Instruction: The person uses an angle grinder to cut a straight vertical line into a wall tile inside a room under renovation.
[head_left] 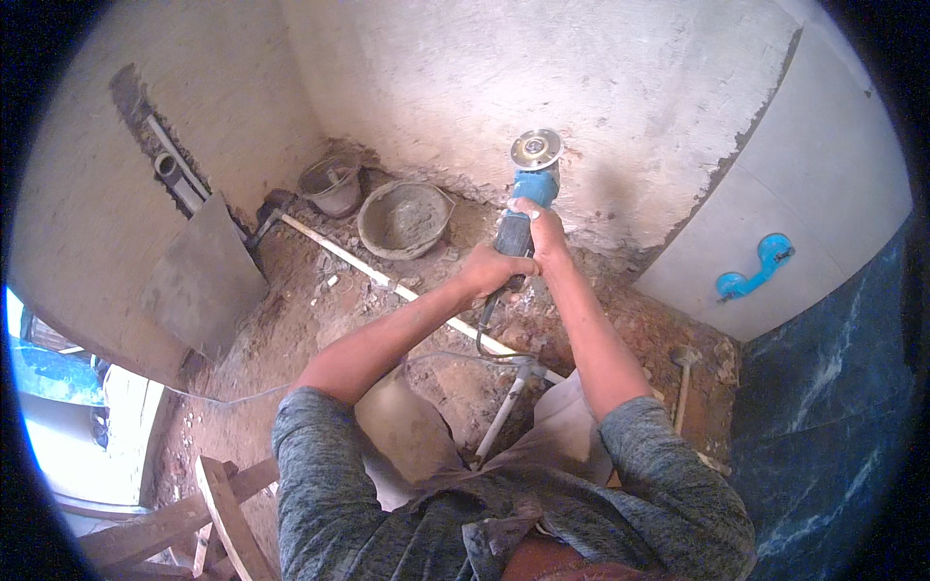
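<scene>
Both my hands hold a blue and black angle grinder out in front of me, close to the pale plastered wall. My left hand wraps round the rear of the black body. Further forward, my right hand grips it just behind the blue head. A round metal cutting disc sits at the far end, its face turned up toward me. Whether the disc touches the wall, I cannot tell. From the rear of the grinder a dark power cord hangs down toward the floor.
A wide basin of grey mortar and a bucket stand by the back wall. A white pipe crosses the dirt floor. Blue suction cups cling to a pale tile at right. A hammer lies right; wooden trestle lower left.
</scene>
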{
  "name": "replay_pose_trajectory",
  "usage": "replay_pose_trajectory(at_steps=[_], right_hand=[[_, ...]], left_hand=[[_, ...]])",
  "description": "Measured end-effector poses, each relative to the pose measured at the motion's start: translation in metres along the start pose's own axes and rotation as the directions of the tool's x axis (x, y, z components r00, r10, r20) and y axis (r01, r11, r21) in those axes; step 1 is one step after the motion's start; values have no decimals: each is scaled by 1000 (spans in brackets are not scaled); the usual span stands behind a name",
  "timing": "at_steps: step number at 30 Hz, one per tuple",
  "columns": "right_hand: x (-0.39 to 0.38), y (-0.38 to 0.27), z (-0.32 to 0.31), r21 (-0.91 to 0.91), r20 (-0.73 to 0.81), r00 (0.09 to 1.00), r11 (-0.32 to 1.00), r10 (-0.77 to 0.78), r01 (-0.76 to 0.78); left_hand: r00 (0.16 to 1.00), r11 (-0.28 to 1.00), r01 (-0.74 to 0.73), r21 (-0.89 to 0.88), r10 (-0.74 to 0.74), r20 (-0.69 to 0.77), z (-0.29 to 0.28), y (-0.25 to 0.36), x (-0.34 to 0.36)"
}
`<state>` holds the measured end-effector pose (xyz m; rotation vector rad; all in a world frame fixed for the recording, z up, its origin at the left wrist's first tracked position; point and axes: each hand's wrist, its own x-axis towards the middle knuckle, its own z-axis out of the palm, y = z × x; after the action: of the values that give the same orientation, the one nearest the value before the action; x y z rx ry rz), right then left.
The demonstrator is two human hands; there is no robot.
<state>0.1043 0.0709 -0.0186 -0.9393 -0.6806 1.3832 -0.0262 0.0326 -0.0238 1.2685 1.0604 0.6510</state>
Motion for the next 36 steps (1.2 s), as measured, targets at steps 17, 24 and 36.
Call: replay_pose_trajectory(at_steps=[17, 24, 36], right_hand=[[2, -2, -2, -8, 40, 999, 1000, 5, -5], [2, 0, 1, -60, 14, 999, 998, -30, 31], [1, 2, 8, -89, -40, 997, 994, -66, 62]], left_hand=[[1000, 1000, 17, -26, -17, 2, 5, 17, -10], [1000, 1000, 8, -18, -8, -23, 2, 9, -5], [995, 994, -95, 50, 96, -2, 1, 18, -19]])
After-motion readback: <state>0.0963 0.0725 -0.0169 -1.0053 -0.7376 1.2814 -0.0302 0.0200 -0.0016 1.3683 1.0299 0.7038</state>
